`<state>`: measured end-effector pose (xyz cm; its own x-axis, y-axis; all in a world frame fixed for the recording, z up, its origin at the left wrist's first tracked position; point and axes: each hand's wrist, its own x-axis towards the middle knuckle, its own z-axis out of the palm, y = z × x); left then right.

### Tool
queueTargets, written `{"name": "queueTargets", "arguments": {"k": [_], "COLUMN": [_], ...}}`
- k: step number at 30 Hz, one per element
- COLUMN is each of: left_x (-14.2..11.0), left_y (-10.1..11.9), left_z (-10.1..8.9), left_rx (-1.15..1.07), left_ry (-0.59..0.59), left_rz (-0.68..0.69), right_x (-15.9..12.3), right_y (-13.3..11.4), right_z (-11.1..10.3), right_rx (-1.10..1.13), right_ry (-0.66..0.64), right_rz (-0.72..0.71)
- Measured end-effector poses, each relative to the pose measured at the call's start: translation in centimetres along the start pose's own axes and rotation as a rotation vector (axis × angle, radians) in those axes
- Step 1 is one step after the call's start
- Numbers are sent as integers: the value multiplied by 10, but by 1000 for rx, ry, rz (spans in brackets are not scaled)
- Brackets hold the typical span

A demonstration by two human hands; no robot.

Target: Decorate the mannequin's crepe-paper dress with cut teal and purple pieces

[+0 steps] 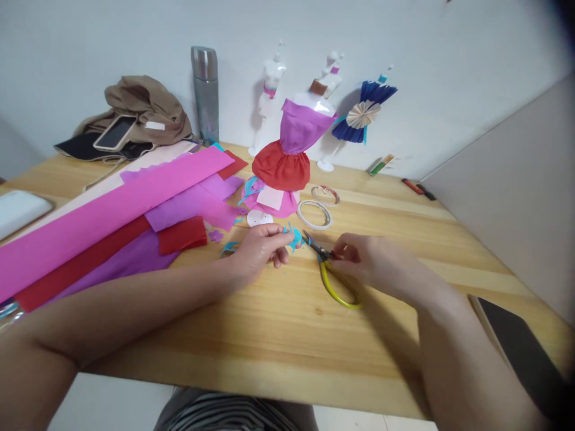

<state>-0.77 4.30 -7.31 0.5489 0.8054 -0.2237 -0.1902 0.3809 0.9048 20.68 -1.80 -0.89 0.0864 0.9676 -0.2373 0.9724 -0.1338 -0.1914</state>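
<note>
My left hand (260,246) rests on the wooden table (287,335) and pinches a small turquoise paper scrap (294,237) between thumb and fingers. My right hand (372,260) grips yellow-handled scissors (332,276), whose blades point left at the scrap and touch its edge. Just behind my hands stands a small mannequin (287,161) dressed in a purple paper top and red paper skirt over a pink layer. A white round base (259,218) lies beside it.
Long pink, red and purple paper sheets (112,227) cover the left of the table. Two tape rolls (314,214) lie behind the scissors. A steel flask (205,93), a brown cloth with a phone (135,117), white mannequins and a blue paper fan (363,111) line the wall. A dark tablet (516,347) lies right.
</note>
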Motion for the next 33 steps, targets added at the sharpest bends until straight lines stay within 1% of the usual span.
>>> {"name": "queueTargets", "arguments": {"k": [2, 3, 8, 13, 15, 16, 20, 22, 25, 30, 33], "left_x": [0, 1, 0, 0, 1, 1, 1, 1, 0, 0, -1], "left_y": [0, 0, 0, 1, 1, 2, 4, 5, 6, 8, 9], "left_z": [0, -1, -2, -2, -2, -2, -2, -1, 1, 3, 3], "left_rx": [-24, -37, -87, -100, -95, -92, -69, -49, 8, 210, 301], "left_ry": [-20, -31, -74, -105, -117, -122, -140, -139, -130, -187, -221], "left_rz": [-12, -12, -13, -47, -54, -55, -64, -75, -105, -119, -95], "right_x": [-1, -1, 9, 18, 21, 22, 24, 22, 15, 7, 6], "right_y": [9, 13, 23, 18, 20, 24, 46, 55, 60, 56, 56], "right_z": [2, 5, 23, 24, 24, 24, 23, 21, 14, 8, 12], "right_rx": [-65, -78, -80, -83, 13, 100, 576, 763, 891, 869, 862], "right_ry": [-88, -105, -44, -31, -4, 8, 25, -11, -106, -331, -425], "right_rz": [-15, -35, -105, -36, -18, -19, -83, -121, -225, -484, -576]}}
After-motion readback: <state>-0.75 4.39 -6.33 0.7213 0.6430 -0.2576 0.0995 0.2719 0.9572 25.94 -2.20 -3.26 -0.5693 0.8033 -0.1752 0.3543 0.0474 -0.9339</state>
